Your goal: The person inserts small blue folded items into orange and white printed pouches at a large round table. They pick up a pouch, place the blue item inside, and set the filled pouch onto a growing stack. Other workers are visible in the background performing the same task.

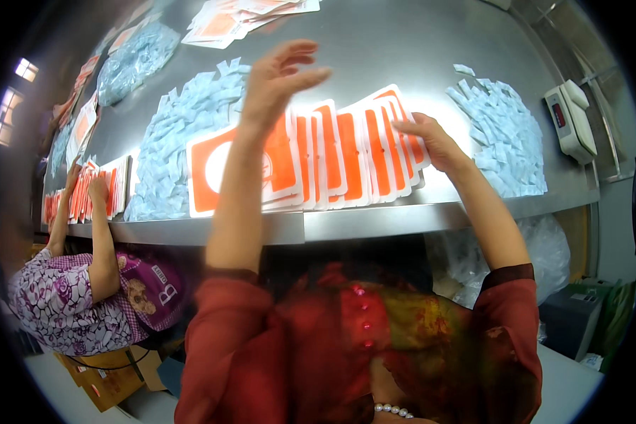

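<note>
Arranging the overlapping row of flat, rounded-corner orange-and-white cards along the grey metal tabletop's front edge seems in hand; the next move probably calls for keeping their overlaps even. The raised left hand's fingers are loosely curled, thumb apart, and blurred. The right hand touches the row's right end, fingers partly hidden; whether they pinch, I cannot tell. The left forearm covers some cards.

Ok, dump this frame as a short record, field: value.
left hand: raised, open, apparently empty
right hand: gripping right end of cards
card layout: overlapping row, orange and white
left heap: pale blue strips
right heap: pale blue strips
white device: right end of table
co-worker: at left, reaching to similar card row
</note>
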{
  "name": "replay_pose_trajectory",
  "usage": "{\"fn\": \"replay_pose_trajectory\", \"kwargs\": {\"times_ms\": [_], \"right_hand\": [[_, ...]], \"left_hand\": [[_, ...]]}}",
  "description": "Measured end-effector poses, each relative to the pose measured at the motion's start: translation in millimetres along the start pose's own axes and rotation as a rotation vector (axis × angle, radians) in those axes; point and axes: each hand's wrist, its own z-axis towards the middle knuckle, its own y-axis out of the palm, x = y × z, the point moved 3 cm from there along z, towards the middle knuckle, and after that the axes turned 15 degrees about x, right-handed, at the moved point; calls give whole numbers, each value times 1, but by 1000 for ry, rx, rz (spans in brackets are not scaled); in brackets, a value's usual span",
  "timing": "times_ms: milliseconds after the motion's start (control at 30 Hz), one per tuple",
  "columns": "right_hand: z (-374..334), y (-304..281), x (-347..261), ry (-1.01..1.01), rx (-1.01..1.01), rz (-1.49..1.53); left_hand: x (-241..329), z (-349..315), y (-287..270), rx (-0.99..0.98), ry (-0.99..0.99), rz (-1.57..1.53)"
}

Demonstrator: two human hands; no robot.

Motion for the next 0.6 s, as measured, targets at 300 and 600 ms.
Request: {"fn": "replay_pose_trajectory", "kwargs": {"times_ms": [300, 600], "right_hand": [[-1, 26, 5, 21, 17, 120], [-11, 32, 13, 72, -201, 1]], "left_hand": [[-68, -19, -97, -242, -235, 608], [-94, -9, -103, -431, -456, 590]]}}
